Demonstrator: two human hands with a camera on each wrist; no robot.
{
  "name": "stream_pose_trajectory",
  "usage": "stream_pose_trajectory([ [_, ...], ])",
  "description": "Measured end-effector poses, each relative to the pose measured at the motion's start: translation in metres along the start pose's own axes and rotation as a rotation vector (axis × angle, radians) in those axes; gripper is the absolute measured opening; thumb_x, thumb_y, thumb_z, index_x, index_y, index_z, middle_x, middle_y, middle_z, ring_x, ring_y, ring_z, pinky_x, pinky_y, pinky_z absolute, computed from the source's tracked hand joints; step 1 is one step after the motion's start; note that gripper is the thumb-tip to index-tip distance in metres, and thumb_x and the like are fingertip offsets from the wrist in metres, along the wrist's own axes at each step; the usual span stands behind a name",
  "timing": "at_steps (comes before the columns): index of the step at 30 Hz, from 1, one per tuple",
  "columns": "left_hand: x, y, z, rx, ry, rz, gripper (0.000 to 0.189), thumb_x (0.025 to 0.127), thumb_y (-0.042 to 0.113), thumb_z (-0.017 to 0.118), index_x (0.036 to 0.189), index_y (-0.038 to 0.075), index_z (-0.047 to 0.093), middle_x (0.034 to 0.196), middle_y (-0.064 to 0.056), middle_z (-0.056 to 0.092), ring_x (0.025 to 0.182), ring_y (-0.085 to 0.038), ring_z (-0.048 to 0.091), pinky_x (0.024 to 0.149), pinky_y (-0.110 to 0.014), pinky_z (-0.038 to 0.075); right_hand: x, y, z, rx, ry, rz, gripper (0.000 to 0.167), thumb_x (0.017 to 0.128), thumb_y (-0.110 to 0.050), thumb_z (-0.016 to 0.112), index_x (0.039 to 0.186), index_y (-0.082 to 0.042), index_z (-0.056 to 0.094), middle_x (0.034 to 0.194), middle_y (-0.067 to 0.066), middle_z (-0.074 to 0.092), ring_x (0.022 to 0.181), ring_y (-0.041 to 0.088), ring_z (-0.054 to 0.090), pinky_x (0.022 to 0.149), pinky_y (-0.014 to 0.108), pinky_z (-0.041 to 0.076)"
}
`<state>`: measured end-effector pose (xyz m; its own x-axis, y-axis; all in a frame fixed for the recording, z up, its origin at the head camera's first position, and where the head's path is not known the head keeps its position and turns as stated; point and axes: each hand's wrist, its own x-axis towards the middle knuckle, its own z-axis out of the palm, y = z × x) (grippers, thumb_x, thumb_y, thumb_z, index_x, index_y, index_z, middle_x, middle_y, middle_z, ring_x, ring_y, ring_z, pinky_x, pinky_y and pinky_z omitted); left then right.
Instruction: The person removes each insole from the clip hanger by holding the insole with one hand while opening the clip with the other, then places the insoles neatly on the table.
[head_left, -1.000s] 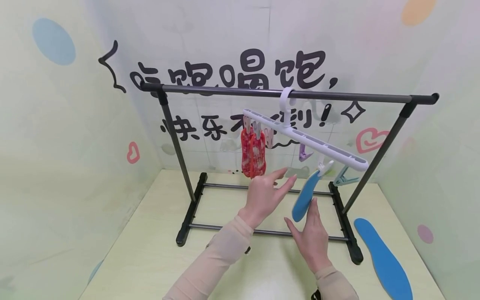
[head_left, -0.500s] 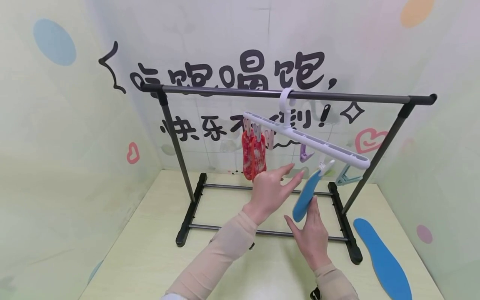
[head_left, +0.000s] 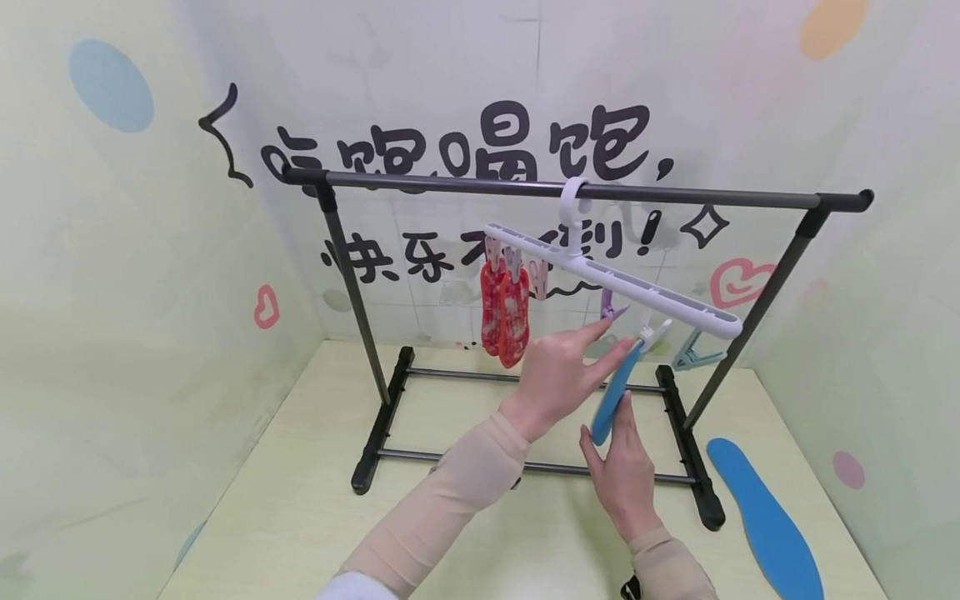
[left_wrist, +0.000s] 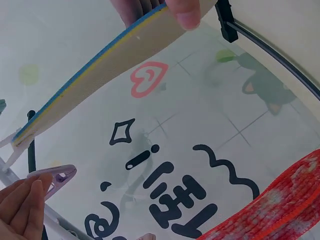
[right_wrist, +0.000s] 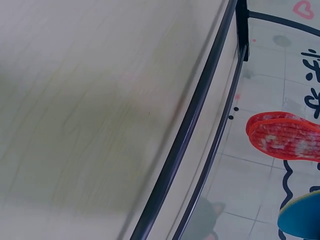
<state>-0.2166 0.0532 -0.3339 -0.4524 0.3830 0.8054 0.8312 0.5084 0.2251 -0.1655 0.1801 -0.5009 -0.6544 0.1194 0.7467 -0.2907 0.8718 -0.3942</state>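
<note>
A blue insole [head_left: 617,396] with a beige reverse hangs from a white clip [head_left: 655,335] on the lilac clip hanger [head_left: 637,292]. My right hand [head_left: 626,479] pinches its lower end between thumb and fingers. To the left of the insole, my left hand [head_left: 558,375] reaches out, index finger by the purple clip [head_left: 611,308]. In the left wrist view, my left fingers [left_wrist: 25,210] touch this purple clip [left_wrist: 60,177], the thumb apart from them. The insole's blue tip [right_wrist: 302,217] shows in the right wrist view; the right hand does not.
Two red patterned insoles [head_left: 505,317] hang from clips at the hanger's left. A pale green clip [head_left: 696,354] hangs at its right end. The hanger hooks over a black rack [head_left: 450,183]. Another blue insole [head_left: 772,517] lies on the table [head_left: 300,517] at right.
My left hand has moved right and slightly up, to the purple clip. The hung insole has turned more edge-on, and the right thumb has closed in on its lower end.
</note>
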Motion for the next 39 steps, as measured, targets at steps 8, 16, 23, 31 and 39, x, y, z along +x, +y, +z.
stream_pose_trajectory([
  [8,0.009,0.009,0.004,0.012,-0.026,0.0,0.041,0.091,0.033,0.071,0.12,0.004,0.07,0.069,-0.003,0.073,0.04,-0.005,0.048,0.042,-0.011,0.019,-0.003,0.0,0.001,0.009,0.013,-0.018,0.079,0.081,-0.011,0.074,0.145,0.014,0.035,0.138,0.037,0.048,0.108,0.049,0.062,0.053,0.049,0.054],
  [16,0.016,0.016,0.011,0.027,-0.093,-0.049,0.04,0.094,0.036,0.066,0.119,0.004,0.069,0.058,0.0,0.065,0.041,-0.005,0.042,0.042,-0.012,0.022,-0.008,0.0,0.0,-0.009,0.008,-0.011,0.071,0.085,-0.006,0.069,0.144,0.015,0.035,0.135,0.037,0.052,0.106,0.048,0.064,0.056,0.049,0.055],
  [23,0.024,0.021,0.019,0.057,-0.112,-0.053,0.037,0.093,0.04,0.066,0.112,0.008,0.07,0.064,0.001,0.067,0.044,-0.006,0.046,0.043,-0.013,0.027,-0.01,0.001,0.0,-0.021,0.026,-0.022,0.066,0.087,-0.003,0.065,0.143,0.015,0.036,0.132,0.036,0.054,0.109,0.048,0.062,0.061,0.052,0.056],
  [31,0.029,0.021,0.028,0.085,-0.061,-0.052,0.031,0.093,0.04,0.068,0.102,0.012,0.071,0.072,0.003,0.071,0.043,-0.005,0.041,0.042,-0.014,0.027,-0.013,0.002,0.001,-0.026,0.036,-0.034,0.065,0.086,-0.002,0.064,0.143,0.015,0.037,0.13,0.036,0.056,0.106,0.048,0.064,0.06,0.051,0.056],
  [39,0.03,0.021,0.035,0.043,-0.018,-0.041,0.028,0.092,0.04,0.068,0.085,0.013,0.063,0.052,0.006,0.046,0.042,-0.005,0.031,0.042,-0.013,0.017,-0.017,0.005,-0.001,-0.038,0.045,-0.026,0.064,0.086,0.0,0.062,0.144,0.014,0.037,0.129,0.036,0.057,0.104,0.048,0.065,0.056,0.05,0.055],
])
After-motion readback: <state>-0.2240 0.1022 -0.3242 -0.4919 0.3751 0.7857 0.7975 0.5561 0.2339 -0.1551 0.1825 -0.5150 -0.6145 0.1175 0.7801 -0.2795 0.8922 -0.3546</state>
